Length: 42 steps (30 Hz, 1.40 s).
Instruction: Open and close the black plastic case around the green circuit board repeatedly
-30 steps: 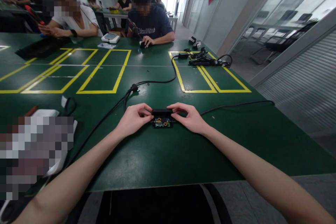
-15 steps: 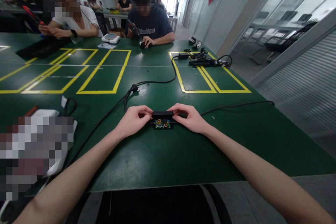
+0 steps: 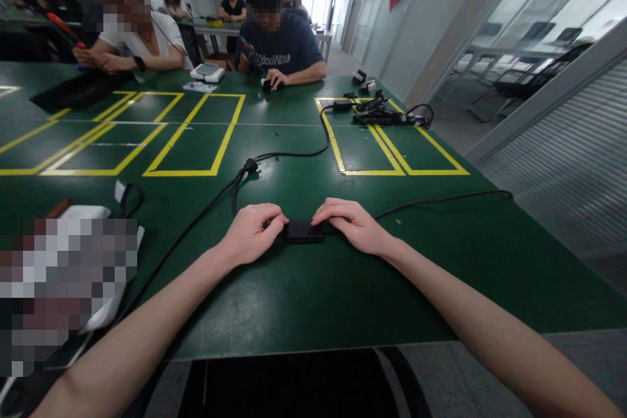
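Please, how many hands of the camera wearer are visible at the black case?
2: the left hand at the left end of the black case, and the right hand at its right end. Some fingers are partly hidden.

On the table, toward the near edge, a case between left hand and right hand, both touching; right of these, a cable out to the right edge; behind the left hand, a knotted cord; near the far right corner, a cable bundle across taped outlines, plugs just behind; left along the far edge, a device
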Available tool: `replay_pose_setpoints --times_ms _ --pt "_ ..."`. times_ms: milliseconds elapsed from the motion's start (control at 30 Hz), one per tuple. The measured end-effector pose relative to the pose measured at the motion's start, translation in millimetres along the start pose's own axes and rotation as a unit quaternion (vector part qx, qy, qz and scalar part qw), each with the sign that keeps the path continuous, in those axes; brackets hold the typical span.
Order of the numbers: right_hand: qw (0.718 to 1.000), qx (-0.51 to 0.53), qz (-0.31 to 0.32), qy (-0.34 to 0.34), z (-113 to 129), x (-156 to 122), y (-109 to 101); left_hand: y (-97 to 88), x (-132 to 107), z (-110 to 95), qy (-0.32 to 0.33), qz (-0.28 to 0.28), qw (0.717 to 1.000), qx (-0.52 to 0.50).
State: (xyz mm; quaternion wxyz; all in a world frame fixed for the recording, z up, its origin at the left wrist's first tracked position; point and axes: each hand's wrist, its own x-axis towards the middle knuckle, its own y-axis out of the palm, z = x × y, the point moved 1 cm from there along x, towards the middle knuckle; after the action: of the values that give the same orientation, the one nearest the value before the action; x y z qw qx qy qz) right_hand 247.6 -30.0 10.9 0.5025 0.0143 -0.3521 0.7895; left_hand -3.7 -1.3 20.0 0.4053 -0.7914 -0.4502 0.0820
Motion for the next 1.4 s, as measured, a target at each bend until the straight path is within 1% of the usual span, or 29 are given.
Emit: replay_pose_setpoints --times_ms 133,233,300,367,467,533,633,800,967,1167,1400 --pt "1.0 -0.026 -0.005 -0.014 6 0 2 2.7 -2 1 0.046 0.003 0.999 0.029" --pt "0.999 -0.036 -0.009 -0.02 8 -1 3 1.6 -3 0 0.083 0.043 0.994 0.061" --pt "0.999 -0.034 -0.008 -0.032 8 -2 3 0.6 -4 -1 0.097 0.068 0.99 0.078" --pt "0.998 -0.037 -0.002 -0.041 7 -3 4 0.1 -4 0 0.098 0.076 0.989 0.078" --pt "0.997 -0.06 0.01 -0.037 4 -4 5 0.7 -3 3 0.099 0.072 0.99 0.069" --pt "0.996 -0.081 0.008 -0.022 2 -4 7 1.7 -1 6 0.097 0.064 0.991 0.07" --pt "0.992 -0.124 -0.012 0.006 0 -4 10 3.7 2 7 0.088 0.061 0.991 0.079" --pt "0.98 -0.196 -0.016 0.029 -3 -3 14 7.6 4 4 0.095 0.063 0.987 0.112" --pt "0.976 -0.217 -0.001 0.022 -4 -1 16 11.8 8 4 0.114 0.077 0.977 0.166" --pt "0.973 -0.23 0.016 0.008 -6 -2 17 10.8 9 6 0.114 0.081 0.975 0.17" --pt "0.968 -0.249 0.027 -0.006 -1 -4 16 8.8 7 6 0.126 0.086 0.976 0.156"
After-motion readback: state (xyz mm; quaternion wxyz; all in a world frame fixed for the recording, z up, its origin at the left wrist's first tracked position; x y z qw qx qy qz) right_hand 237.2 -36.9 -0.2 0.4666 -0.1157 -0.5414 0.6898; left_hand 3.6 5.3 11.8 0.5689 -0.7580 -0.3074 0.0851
